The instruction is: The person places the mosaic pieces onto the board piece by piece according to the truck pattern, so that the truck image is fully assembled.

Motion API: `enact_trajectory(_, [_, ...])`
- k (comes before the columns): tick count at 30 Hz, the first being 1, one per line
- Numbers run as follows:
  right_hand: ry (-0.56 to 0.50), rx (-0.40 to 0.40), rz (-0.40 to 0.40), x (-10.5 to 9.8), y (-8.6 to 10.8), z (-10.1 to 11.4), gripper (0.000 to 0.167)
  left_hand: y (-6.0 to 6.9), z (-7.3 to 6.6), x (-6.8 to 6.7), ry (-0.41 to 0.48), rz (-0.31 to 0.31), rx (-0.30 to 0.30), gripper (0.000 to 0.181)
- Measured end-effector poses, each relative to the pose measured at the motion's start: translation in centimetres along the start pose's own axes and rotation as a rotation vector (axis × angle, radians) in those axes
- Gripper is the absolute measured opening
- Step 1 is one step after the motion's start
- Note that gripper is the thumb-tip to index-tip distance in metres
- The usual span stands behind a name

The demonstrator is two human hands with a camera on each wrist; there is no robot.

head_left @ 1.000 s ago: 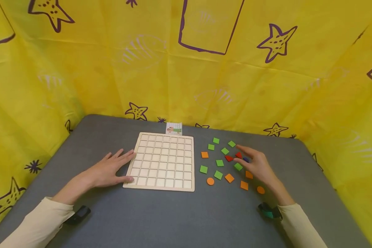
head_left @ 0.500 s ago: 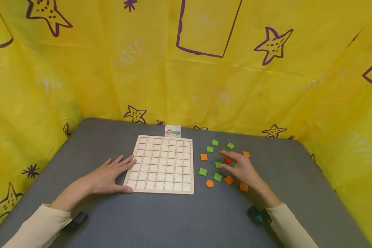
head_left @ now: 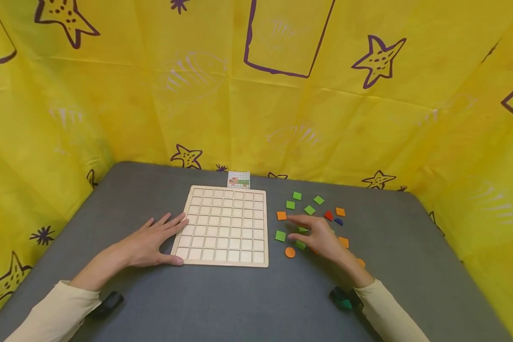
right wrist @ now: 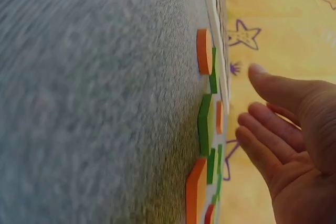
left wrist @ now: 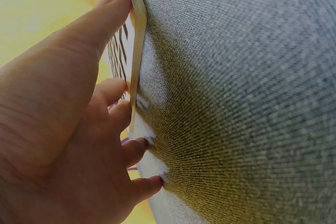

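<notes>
A pale wooden grid board (head_left: pixel 224 218) lies on the table in the head view. My left hand (head_left: pixel 147 241) rests at its left side, thumb and some fingertips on the rim, fingers spread; the left wrist view shows other fingertips on the cloth. My right hand (head_left: pixel 320 235) hovers over scattered tiles to the board's right, thumb and index finger apart. In the right wrist view nothing shows between its fingers (right wrist: pixel 273 132). Near its fingertips lie an orange square tile (head_left: pixel 281 215), a green square tile (head_left: pixel 280 235) and an orange round tile (head_left: pixel 289 252). The hand hides several tiles.
A small picture card (head_left: pixel 239 180) stands behind the board. Beyond the right hand lie a red piece (head_left: pixel 328 215), a dark blue piece (head_left: pixel 338 222) and another orange square (head_left: pixel 340 212). A yellow patterned cloth (head_left: pixel 256 114) rises around the grey table (head_left: pixel 222 304).
My right hand has moved left across the tiles, uncovering the red and dark blue pieces and covering others nearer the board. The left hand stays at the board's edge.
</notes>
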State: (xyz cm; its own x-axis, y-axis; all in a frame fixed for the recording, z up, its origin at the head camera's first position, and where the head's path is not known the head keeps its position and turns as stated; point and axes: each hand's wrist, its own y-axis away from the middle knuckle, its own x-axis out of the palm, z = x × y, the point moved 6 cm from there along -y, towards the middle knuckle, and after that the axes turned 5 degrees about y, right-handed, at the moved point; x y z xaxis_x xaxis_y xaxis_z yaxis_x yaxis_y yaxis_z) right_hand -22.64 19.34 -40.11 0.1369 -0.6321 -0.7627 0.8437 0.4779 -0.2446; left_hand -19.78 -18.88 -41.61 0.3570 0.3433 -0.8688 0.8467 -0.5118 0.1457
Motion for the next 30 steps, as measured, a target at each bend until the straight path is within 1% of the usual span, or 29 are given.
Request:
enact_trajectory(2, [0.022,-0.004,0.029,0.5,-0.1,0.1,0.046,0.0,0.0,0.1,0.005,0.009,-0.009,0.110])
enact_trajectory(5, [0.044,0.021,0.081,1.2,-0.2,0.1,0.046,0.0,0.1,0.1,0.013,0.016,-0.018,0.111])
enact_trajectory(8, [0.030,0.042,0.104,1.7,-0.2,0.2,0.045,0.1,0.1,0.1,0.019,0.015,-0.023,0.111])
enact_trajectory(13, [-0.010,0.040,0.095,2.0,-0.3,0.6,0.042,0.1,-0.1,0.0,0.022,0.001,-0.016,0.109])
enact_trajectory(17, [0.025,0.046,0.075,2.2,-0.3,0.7,0.043,0.0,-0.2,0.0,0.027,-0.008,-0.008,0.108])
enact_trajectory(23, [0.084,0.038,0.062,2.3,-0.4,1.2,0.043,0.0,0.0,0.0,0.030,-0.001,-0.023,0.109])
enact_trajectory(30, [0.063,0.066,0.091,2.5,-0.6,1.1,0.040,-0.1,0.3,0.2,0.030,0.004,-0.021,0.110])
